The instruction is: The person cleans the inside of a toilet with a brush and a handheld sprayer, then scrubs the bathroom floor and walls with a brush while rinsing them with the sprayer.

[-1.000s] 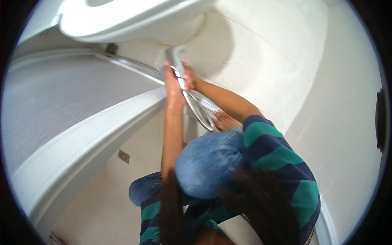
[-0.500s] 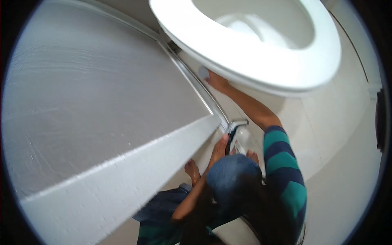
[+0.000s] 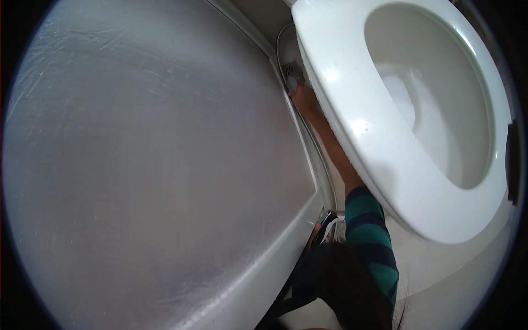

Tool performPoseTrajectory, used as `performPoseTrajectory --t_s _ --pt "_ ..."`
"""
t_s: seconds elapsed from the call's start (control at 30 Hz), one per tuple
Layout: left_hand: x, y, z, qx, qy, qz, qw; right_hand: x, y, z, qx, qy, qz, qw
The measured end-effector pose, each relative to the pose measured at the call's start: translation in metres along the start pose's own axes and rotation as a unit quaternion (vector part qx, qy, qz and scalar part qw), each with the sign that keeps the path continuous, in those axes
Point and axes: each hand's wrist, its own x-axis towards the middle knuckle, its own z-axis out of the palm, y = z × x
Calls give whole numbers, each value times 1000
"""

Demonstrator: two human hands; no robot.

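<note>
My right hand (image 3: 304, 100) reaches down the narrow gap between the toilet and the flat grey panel. Its fingers are closed on a small pale grey rounded piece (image 3: 292, 84), whose kind I cannot make out. Just beyond it, a square floor drain grate (image 3: 290, 69) shows in the corner. Lower in the view, my left hand (image 3: 315, 233) is mostly hidden behind the panel's edge. Its fingers are wrapped round a black and chrome hand sprayer (image 3: 327, 219), partly covered by my hair and sleeve.
The white toilet (image 3: 357, 126), wet on its seat, fills the right side. The large grey panel (image 3: 165, 137) takes up the left, with a pale edge. A thin metal hose (image 3: 318, 144) runs along its foot. Light floor tiles (image 3: 429, 258) lie below the toilet.
My right hand has gone deeper into the gap, carrying the pale piece to the drain grate. My head view has shifted, so the toilet and panel now hide more of my left hand.
</note>
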Motion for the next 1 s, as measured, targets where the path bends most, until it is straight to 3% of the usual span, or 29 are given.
performPoseTrajectory --t_s 0.23,0.57,0.67,0.73,0.8,0.87,1.0 --pt "-1 9 1 -40 -4 -4 999 43 28 2 -17 49 -7 999" --pt "-17 12 7 -74 5 4 997 123 27 25 -10 137 7 990" --pt "-27 12 10 -80 13 7 997 140 15 45 -9 150 -28 988" --pt "-35 11 12 -93 13 10 996 144 14 41 -13 175 -66 982" --pt "-47 8 15 -100 14 10 995 133 13 -1 35 194 -18 980" --pt "-58 5 17 -105 15 16 994 139 -5 2 18 148 94 984" --pt "-85 -4 23 -107 18 22 994 117 -41 -35 -19 34 7 999"
